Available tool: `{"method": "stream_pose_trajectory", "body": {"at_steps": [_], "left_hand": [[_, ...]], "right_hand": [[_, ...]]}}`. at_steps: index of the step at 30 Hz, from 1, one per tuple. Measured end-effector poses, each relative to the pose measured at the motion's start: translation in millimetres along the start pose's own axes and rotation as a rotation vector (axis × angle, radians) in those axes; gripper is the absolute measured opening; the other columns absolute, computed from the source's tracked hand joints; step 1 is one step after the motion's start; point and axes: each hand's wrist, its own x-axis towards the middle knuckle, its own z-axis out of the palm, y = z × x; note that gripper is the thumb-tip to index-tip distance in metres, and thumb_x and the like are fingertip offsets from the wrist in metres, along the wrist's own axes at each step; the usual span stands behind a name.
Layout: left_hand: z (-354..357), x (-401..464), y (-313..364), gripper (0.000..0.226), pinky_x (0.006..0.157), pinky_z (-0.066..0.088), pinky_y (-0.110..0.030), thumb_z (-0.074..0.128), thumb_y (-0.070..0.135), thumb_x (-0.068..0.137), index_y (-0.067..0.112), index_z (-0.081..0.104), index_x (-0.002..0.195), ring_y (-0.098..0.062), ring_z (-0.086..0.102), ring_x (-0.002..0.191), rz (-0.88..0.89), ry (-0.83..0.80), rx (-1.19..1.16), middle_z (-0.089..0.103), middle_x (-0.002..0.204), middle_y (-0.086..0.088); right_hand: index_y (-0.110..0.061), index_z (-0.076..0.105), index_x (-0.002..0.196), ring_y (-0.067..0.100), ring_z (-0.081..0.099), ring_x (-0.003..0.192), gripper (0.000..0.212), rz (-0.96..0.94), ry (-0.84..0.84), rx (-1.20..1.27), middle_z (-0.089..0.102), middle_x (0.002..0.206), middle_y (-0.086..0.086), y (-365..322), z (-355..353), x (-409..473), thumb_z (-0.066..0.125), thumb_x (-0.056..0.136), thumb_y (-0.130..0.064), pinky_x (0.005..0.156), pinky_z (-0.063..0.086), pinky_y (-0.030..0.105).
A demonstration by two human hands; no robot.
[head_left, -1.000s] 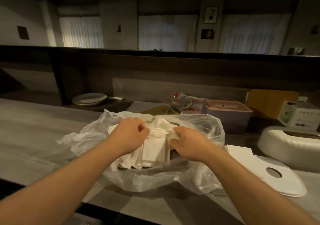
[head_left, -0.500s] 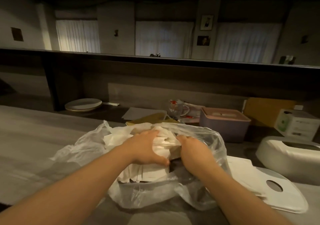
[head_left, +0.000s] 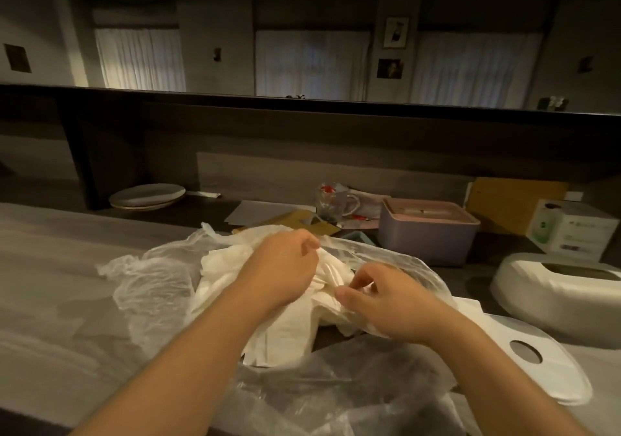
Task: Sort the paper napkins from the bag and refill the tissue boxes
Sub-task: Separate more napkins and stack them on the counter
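A clear plastic bag (head_left: 151,277) lies open on the counter with a loose heap of white paper napkins (head_left: 225,267) in it. My left hand (head_left: 285,267) sits on top of the heap, fingers curled into the napkins near the far side. My right hand (head_left: 386,301) is beside it to the right, thumb and fingers pinching folded napkin edges. A white oval tissue box (head_left: 554,294) stands open at the right, and its white lid (head_left: 537,378) with an oval hole lies flat in front of it. A pink tissue box (head_left: 426,234) with its lid on stands behind the bag.
A glass mug (head_left: 332,203) and loose papers sit behind the bag. Stacked plates (head_left: 148,196) rest at the back left. A white carton (head_left: 574,230) and a brown cardboard box (head_left: 504,203) are at the far right. A raised dark ledge runs along the back.
Both hands have shifted within the bag: the left hand moved up and farther back on the heap, the right drew nearer and now pinches napkin edges. The camera tilted down.
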Motion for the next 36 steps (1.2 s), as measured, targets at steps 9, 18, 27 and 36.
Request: {"method": "stream_pose_trajectory", "body": {"at_steps": [9, 18, 27, 36], "left_hand": [[23, -13, -14, 0.037, 0.106, 0.042, -0.026, 0.063, 0.031, 0.099, 0.045, 0.051, 0.13, -0.002, 0.042, 0.123, 0.113, 0.025, 0.014, 0.046, 0.132, 0.023], [24, -19, -8, 0.045, 0.105, 0.044, -0.028, 0.067, 0.038, 0.095, 0.046, 0.048, 0.135, -0.002, 0.04, 0.12, 0.182, 0.099, 0.075, 0.051, 0.121, 0.024], [25, -21, -9, 0.039, 0.084, 0.045, -0.019, 0.066, 0.046, 0.094, 0.051, 0.051, 0.13, -0.001, 0.052, 0.101, 0.102, 0.049, 0.053, 0.059, 0.114, 0.022], [6, -30, 15, 0.043, 0.068, 0.037, -0.012, 0.036, 0.074, 0.086, 0.039, 0.06, 0.09, -0.002, 0.056, 0.083, -0.037, 0.159, -0.375, 0.06, 0.09, 0.022]], "right_hand": [[-0.034, 0.052, 0.134, 0.017, 0.061, 0.105, 0.031, -0.026, 0.178, -0.171, 0.066, 0.12, -0.005, 0, 18, 5, 0.046, 0.105, -0.028, 0.091, 0.051, 0.035], [-0.04, 0.065, 0.114, 0.004, 0.056, 0.089, 0.024, -0.044, 0.392, -0.13, 0.067, 0.107, -0.017, 8, 18, 7, 0.051, 0.101, -0.054, 0.076, 0.043, 0.025], [-0.03, 0.066, 0.11, 0.017, 0.065, 0.091, 0.034, 0.082, 0.332, -0.106, 0.07, 0.099, -0.004, 5, 18, 13, 0.034, 0.109, -0.042, 0.081, 0.052, 0.03], [-0.017, 0.07, 0.094, 0.026, 0.075, 0.09, 0.008, 0.015, 0.304, 1.303, 0.076, 0.093, 0.005, -12, 6, -4, 0.063, 0.099, -0.018, 0.075, 0.065, 0.044]]}}
